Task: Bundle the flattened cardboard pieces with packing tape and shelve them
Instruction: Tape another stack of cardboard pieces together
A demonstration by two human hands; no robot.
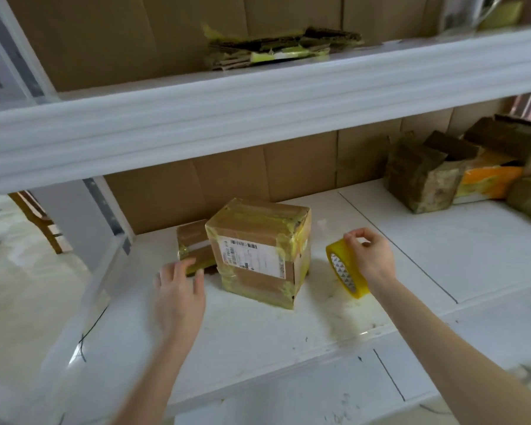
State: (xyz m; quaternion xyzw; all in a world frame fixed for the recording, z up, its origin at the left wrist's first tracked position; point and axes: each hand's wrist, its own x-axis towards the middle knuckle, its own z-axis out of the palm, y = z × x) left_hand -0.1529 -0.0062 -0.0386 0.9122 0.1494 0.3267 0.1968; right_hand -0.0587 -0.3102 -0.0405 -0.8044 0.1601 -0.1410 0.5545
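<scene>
A bundle of flattened cardboard (276, 49) wrapped in yellowish tape lies on the upper shelf (258, 96). On the middle shelf (258, 332) stands a taped brown box (259, 250) with a white label, and a smaller taped box (193, 246) sits just left of it. My left hand (178, 289) reaches the small box's near corner with fingers spread, blurred. My right hand (370, 256) holds a yellow tape roll (345, 269) upright on the shelf, to the right of the big box.
Several torn, crumpled boxes (423, 179) with orange and yellow tape lie at the right end of the middle shelf. Cardboard sheets (288, 173) line the back of the rack. A white upright post (105, 216) stands at left, a wooden chair (40, 219) beyond it.
</scene>
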